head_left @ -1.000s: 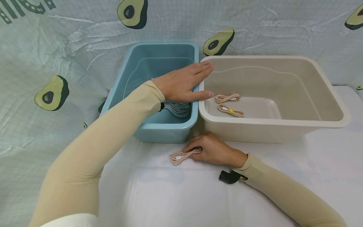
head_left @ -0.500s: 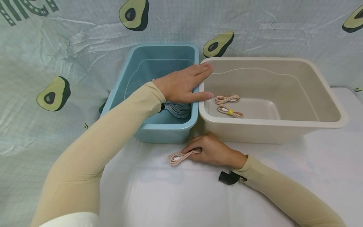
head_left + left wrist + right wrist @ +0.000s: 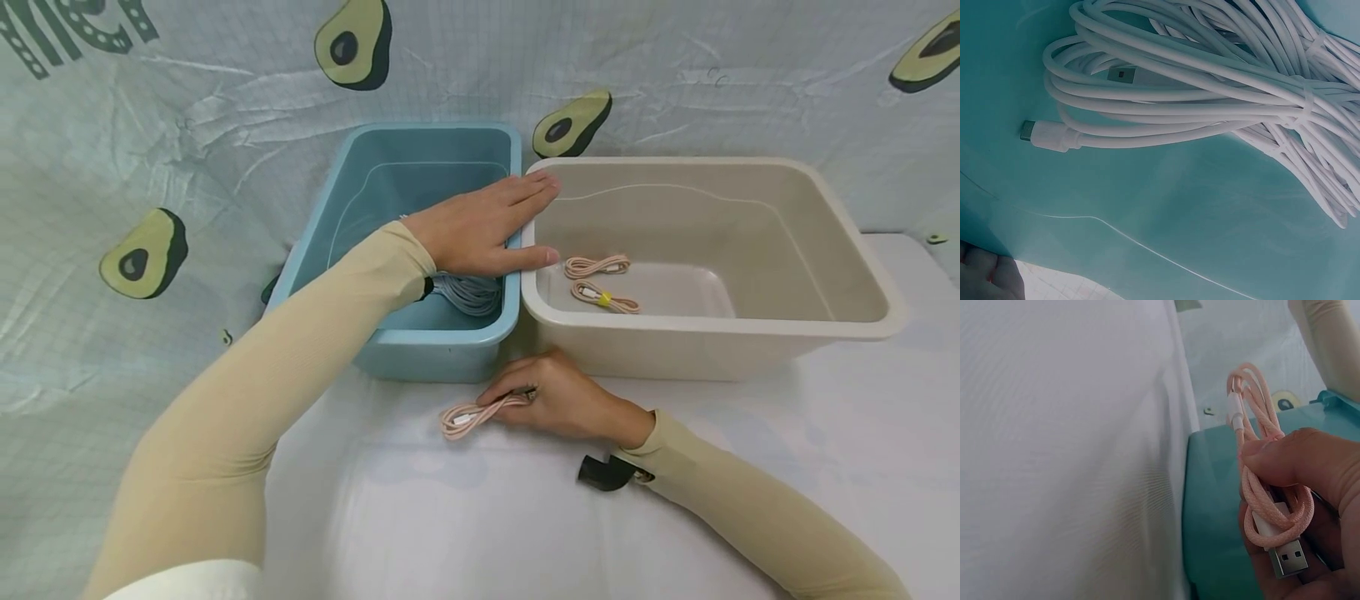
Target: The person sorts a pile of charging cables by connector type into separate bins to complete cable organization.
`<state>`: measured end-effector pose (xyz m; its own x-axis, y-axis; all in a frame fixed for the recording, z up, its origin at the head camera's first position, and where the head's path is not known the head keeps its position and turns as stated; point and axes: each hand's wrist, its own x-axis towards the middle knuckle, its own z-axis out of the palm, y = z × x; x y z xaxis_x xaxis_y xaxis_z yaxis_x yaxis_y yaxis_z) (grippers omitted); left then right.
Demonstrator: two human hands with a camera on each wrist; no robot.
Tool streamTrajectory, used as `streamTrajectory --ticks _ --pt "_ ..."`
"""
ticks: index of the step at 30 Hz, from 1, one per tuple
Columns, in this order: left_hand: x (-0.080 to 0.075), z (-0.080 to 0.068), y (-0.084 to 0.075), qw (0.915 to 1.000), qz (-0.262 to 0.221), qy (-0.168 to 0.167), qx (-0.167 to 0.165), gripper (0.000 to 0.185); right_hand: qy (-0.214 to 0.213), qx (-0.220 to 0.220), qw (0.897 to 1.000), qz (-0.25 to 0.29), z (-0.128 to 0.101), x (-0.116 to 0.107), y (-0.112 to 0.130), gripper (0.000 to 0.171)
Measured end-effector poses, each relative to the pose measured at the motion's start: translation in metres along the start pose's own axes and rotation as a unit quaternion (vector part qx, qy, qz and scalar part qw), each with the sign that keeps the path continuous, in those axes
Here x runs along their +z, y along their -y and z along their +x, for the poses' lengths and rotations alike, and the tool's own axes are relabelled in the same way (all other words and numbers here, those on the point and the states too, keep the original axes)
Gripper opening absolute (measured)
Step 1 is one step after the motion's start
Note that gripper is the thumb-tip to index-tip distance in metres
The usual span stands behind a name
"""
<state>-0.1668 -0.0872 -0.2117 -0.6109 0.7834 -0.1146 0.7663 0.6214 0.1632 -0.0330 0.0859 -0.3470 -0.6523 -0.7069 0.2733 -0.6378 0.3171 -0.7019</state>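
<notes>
Two bins side by side: blue bin (image 3: 420,333) left, beige bin (image 3: 712,333) right, touching at the rims. Right hand (image 3: 562,404) rests on the worktop (image 3: 487,517) just in front of them, fingers pinching a coiled pink cable (image 3: 476,412); coil's long axis lies roughly left-right, sticking out left of the fingers, USB plug (image 3: 1289,560) at the palm end. Beige bin sits just behind that hand, two pink coils (image 3: 600,281) inside. Left hand (image 3: 480,229) lies flat, fingers straight, across both rims, above the white cables (image 3: 1222,81).
</notes>
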Motion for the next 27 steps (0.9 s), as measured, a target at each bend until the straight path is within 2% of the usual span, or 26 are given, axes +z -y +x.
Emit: streamTrajectory --ticks 6,27 --pt "0.000 -0.001 0.000 1.0000 -0.001 -0.003 0.000 0.089 -0.005 -0.004 1.000 0.011 -0.001 -0.004 0.007 0.022" --pt "-0.001 -0.002 0.000 1.0000 -0.008 -0.003 0.002 0.090 -0.031 -0.088 0.994 0.055 -0.001 -0.017 0.033 0.026"
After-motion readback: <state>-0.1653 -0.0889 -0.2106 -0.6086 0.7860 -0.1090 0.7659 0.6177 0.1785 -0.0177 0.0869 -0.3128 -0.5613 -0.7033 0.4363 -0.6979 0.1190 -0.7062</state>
